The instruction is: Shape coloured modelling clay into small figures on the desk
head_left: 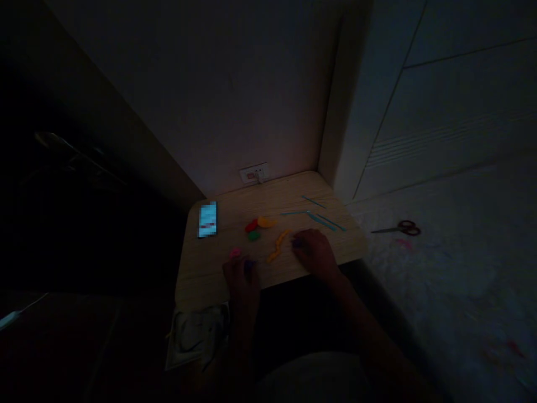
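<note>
The scene is dim. My left hand (241,277) is closed at the table's front edge, with a small dark purple lump of modelling clay (250,265) at its fingers. Farther right, my right hand (315,251) curls over the tabletop, its fingertips on another dark purple clay piece (297,243). Between the hands lies a bumpy orange clay strip (278,246). Just beyond my left hand is a pink clay piece (235,252). Red (251,225), yellow-orange (265,223) and green clay lumps (254,235) sit together mid-table.
A lit phone (207,219) lies at the left of the wooden table (226,210). Thin blue modelling tools (322,220) lie at the right. A wall socket (254,173) is behind. Red-handled scissors (403,228) rest on a pale surface at right.
</note>
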`<state>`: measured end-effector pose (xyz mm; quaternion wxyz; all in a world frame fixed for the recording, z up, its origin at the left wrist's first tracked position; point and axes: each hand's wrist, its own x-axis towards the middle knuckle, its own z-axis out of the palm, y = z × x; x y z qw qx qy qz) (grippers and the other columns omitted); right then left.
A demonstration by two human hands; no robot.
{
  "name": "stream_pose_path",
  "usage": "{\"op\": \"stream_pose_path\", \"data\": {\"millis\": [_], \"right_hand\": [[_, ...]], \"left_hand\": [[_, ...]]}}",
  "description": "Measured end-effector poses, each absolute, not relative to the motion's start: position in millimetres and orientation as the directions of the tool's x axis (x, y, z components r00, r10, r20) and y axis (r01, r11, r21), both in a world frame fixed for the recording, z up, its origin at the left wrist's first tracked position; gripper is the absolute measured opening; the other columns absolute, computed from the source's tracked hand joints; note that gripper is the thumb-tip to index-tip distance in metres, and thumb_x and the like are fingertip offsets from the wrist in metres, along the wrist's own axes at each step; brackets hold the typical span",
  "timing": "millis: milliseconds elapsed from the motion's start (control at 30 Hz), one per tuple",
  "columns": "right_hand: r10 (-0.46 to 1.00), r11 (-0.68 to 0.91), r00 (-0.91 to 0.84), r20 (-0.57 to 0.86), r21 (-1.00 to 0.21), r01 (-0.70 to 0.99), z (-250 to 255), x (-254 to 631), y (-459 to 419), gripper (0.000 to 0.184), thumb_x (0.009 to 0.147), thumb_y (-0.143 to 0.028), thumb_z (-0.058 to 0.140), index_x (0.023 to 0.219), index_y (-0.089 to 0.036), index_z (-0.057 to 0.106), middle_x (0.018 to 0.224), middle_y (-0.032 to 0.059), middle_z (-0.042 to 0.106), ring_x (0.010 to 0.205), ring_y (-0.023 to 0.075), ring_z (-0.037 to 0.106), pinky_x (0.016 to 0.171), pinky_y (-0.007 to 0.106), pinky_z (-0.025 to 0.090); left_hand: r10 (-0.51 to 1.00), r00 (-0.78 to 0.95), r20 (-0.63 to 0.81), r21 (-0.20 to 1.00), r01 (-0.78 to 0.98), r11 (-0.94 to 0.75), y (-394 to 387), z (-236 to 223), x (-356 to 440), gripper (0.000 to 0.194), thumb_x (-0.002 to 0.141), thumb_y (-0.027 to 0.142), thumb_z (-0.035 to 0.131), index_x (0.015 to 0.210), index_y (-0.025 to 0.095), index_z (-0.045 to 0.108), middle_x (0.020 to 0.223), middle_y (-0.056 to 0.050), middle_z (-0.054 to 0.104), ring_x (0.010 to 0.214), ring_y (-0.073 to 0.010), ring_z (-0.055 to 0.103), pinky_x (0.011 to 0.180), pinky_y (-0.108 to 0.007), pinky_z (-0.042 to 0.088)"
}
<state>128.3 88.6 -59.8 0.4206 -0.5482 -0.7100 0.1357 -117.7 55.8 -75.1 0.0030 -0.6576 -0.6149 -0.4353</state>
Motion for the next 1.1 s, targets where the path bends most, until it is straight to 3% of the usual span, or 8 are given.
{"op": "stream_pose_path", "data": {"millis": [267,367,433,500,633,833,1000,1100], "right_hand": [[0.843,0.444,0.031,0.537,-0.727,0.523,-20.7,113.5,70.5,0.010,0.096,-0.023,0.065,0.101,-0.023,0.073,0.100,0.0087,0.075,0.097,0.0272,0.067,0.091,0.045,0.053],[0.865,0.461,-0.014,0.502,-0.783,0.418,-4.0,98.6,60.7,0.009,0.095,-0.023,0.066,0.099,-0.022,0.074,0.097,0.0079,0.077,0.094,0.0253,0.070,0.088,0.041,0.054],[0.898,0.433,-0.067,0.435,-0.846,0.312,3.9,89.0,55.0,0.009,0.095,-0.023,0.067,0.097,-0.022,0.076,0.091,0.0058,0.078,0.086,0.0222,0.071,0.083,0.037,0.055],[0.932,0.360,-0.132,0.337,-0.904,0.230,8.1,81.7,50.6,0.011,0.090,-0.019,0.072,0.100,-0.022,0.077,0.093,0.0040,0.080,0.079,0.0189,0.071,0.076,0.032,0.055],[0.972,0.224,-0.111,0.207,-0.959,0.174,7.3,76.6,46.5,0.021,0.082,-0.015,0.079,0.101,-0.023,0.080,0.093,0.0028,0.081,0.072,0.0163,0.070,0.064,0.027,0.053],[0.986,0.152,-0.096,0.140,-0.979,0.134,1.2,80.8,46.0,0.013,0.084,-0.023,0.080,0.097,-0.022,0.082,0.085,0.0031,0.081,0.069,0.0173,0.071,0.064,0.027,0.054],[0.962,0.260,-0.139,0.236,-0.946,0.194,5.3,86.6,44.4,0.008,0.091,-0.027,0.075,0.094,-0.023,0.081,0.086,0.0041,0.081,0.073,0.0190,0.072,0.072,0.030,0.055],[0.938,0.342,-0.144,0.314,-0.907,0.245,7.1,87.1,42.4,0.014,0.097,-0.029,0.068,0.091,-0.023,0.080,0.085,0.0042,0.079,0.074,0.0188,0.071,0.074,0.031,0.055]], "left_hand": [[0.801,-0.205,0.563,0.724,0.590,-0.358,50.7,-51.6,-112.5,0.016,0.094,0.029,0.067,0.105,0.022,0.076,0.119,-0.010,0.068,0.122,-0.0265,0.066,0.109,-0.047,0.052],[0.870,-0.222,0.441,0.859,0.387,-0.337,44.2,-41.5,-99.3,0.019,0.092,0.030,0.072,0.109,0.022,0.073,0.116,-0.009,0.074,0.109,-0.0237,0.072,0.098,-0.041,0.059],[0.889,-0.246,0.387,0.903,0.296,-0.311,39.1,-35.8,-90.0,0.032,0.085,0.032,0.080,0.114,0.022,0.071,0.113,-0.008,0.075,0.101,-0.0226,0.074,0.090,-0.036,0.063],[0.878,-0.247,0.409,0.895,0.293,-0.335,35.1,-30.7,-83.4,0.036,0.082,0.033,0.083,0.114,0.022,0.071,0.111,-0.007,0.075,0.099,-0.0222,0.074,0.087,-0.034,0.063],[0.835,-0.157,0.528,0.802,0.416,-0.428,32.7,-22.0,-80.1,0.026,0.086,0.027,0.080,0.110,0.022,0.072,0.106,-0.006,0.074,0.098,-0.0205,0.073,0.087,-0.033,0.062],[0.779,-0.077,0.622,0.687,0.531,-0.496,31.3,-15.4,-81.5,0.024,0.087,0.024,0.079,0.110,0.022,0.073,0.104,-0.007,0.075,0.096,-0.0206,0.073,0.085,-0.034,0.062],[0.785,-0.067,0.616,0.698,0.507,-0.505,29.5,-15.5,-79.3,0.020,0.086,0.024,0.080,0.106,0.023,0.075,0.101,-0.006,0.076,0.092,-0.0207,0.075,0.082,-0.034,0.063],[0.807,-0.054,0.589,0.732,0.460,-0.503,30.6,-16.1,-77.3,0.018,0.086,0.025,0.080,0.103,0.024,0.076,0.100,-0.005,0.077,0.092,-0.0203,0.075,0.083,-0.034,0.063]]}}
